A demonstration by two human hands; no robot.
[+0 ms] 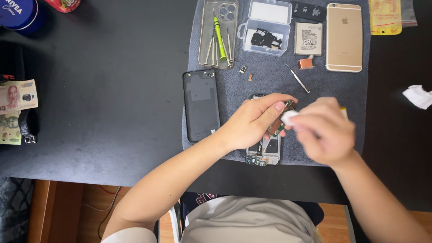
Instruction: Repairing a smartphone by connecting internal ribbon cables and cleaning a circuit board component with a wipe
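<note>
A: Entry, head view. Left hand point(254, 120) is closed in a pinch around a small circuit board point(279, 121), thumb on top, fingers curled under. The board's long axis runs diagonally, upper end tilted away from the body and toward the right hand.

B: Right hand?

A: Right hand point(326, 130) is blurred. Fingers are bunched on a small white wad point(289, 117), likely tissue or a wipe. The wad touches the board's upper end, just off the left thumb tip.

B: So which hand is nearer the board?

A: Left has it outright; right reaches it only through the wad, coming in from the left hand's outer side.

B: Beneath them?

A: An opened phone frame point(264, 153) lies directly under both hands on a grey mat point(270, 83). A black back cover point(200, 104) lies just beyond the left wrist's outer side. Further ahead of the knuckles: a metal pick point(297, 78), a clear parts box point(265, 28), and a gold phone point(344, 37) face down.
</note>
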